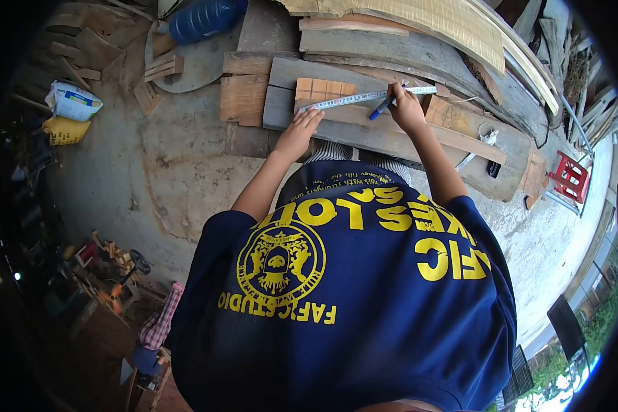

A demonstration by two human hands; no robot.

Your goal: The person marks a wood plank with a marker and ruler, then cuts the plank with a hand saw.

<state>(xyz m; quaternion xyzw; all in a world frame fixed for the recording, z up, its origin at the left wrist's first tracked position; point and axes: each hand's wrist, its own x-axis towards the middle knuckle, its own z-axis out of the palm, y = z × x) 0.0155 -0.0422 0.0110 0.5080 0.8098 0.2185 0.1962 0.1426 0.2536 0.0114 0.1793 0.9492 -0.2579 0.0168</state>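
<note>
A white measuring tape point(350, 99) stretches across a plank on the workbench, its markings facing up. My left hand point(298, 134) grips the tape's left end, fingertips against the wood. Further right, my right hand point(407, 111) is closed around a blue pen point(381, 110) and rests at the tape, which runs on past it. Beneath and behind the tape lies a short light-brown board point(316, 88) with dark lines across it. It sits on a long grey plank point(285, 103). The fingers of my right hand partly hide the pen.
Stacked planks point(384, 51) lie beyond the work. To the right are a white roll-like item point(487, 134) and a red stool point(570, 176). A blue water bottle point(206, 20) stands at upper left, a sack point(74, 100) at far left. Another person's checked sleeve point(163, 319) shows lower left.
</note>
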